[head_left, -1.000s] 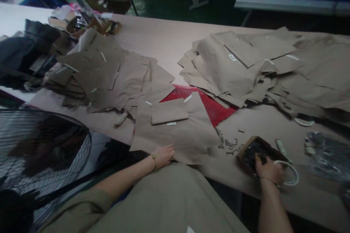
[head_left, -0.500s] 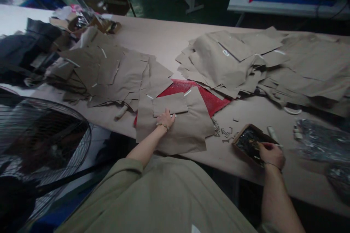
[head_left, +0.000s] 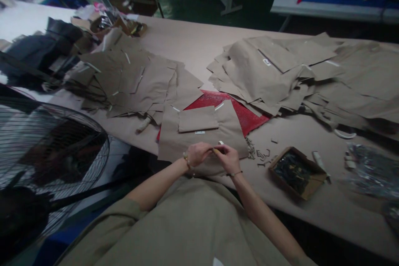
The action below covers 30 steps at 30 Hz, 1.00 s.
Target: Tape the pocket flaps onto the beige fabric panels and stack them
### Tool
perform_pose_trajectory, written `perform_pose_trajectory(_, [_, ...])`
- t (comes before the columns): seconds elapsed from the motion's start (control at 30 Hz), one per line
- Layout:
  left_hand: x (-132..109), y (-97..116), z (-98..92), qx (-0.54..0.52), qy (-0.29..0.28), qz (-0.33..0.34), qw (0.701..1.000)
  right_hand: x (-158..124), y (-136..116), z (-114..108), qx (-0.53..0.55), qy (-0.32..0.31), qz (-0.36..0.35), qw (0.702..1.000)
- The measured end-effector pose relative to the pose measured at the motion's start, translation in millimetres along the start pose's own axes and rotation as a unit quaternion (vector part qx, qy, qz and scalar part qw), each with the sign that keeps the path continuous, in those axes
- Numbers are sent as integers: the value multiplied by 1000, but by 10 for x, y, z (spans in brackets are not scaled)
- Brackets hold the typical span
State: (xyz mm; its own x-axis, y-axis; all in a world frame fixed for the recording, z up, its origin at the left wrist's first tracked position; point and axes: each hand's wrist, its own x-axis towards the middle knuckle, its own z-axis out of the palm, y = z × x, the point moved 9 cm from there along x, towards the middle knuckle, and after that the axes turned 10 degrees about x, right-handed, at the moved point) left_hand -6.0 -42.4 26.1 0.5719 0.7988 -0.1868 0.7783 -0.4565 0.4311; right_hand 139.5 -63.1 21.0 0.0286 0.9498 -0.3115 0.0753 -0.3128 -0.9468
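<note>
Presently, the left hand [head_left: 197,153] and right hand [head_left: 228,158] were together above the near edge of the desk [head_left: 343,212], the right pinching a small pale strip [head_left: 215,150] over a brown paper sheet [head_left: 174,145]; the left's grip could not be told. Rightward lay offcuts [head_left: 260,156] and a cardboard tray [head_left: 311,187]; farther, a red mat [head_left: 240,118]. Risk: a loose pinch could drop the strip among the offcuts.

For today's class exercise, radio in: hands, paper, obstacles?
Left hand, right hand together at small white strip, over brown paper sheet. Cardboard box off to right, not in the way.
</note>
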Motion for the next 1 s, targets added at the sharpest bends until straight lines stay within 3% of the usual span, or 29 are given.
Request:
perform_pose_trajectory(0.07, [-16,-108,-52,-31,12,-27,999,115,-16,221,-35,-29,-8,999])
perform_pose_trajectory(0.17, [27,-462,-106,-64,31,-118,991,379,-79,379,-167,-50,-59,983])
perform_pose_trajectory(0.27, [76,-857,-80,-57,45,-217,974,723,-96,526,-355,-68,-117,925])
perform_pose_trajectory(0.37, [170,-1015,-35,-30,62,-215,974,1011,26,695,-464,-117,-140,867])
perform_pose_trajectory(0.5, [270,-1101,-40,-13,82,-221,972,1194,128,732,-480,-108,-142,859])
perform_pose_trajectory(0.57, [329,-1178,-49,-15,55,-255,965,1236,132,711,-475,-95,-129,866])
perform_pose_trajectory(0.67, [466,-1282,-50,-23,-37,-292,955,1296,104,700,-468,-102,-99,872])
perform_pose_trajectory(0.8, [679,-1299,-65,-27,-147,-269,951,1368,62,700,-464,-129,-57,875])
perform_pose_trajectory(1.0, [754,-1329,-17,-51,-216,-275,935,1412,37,708,-454,-128,-40,881])
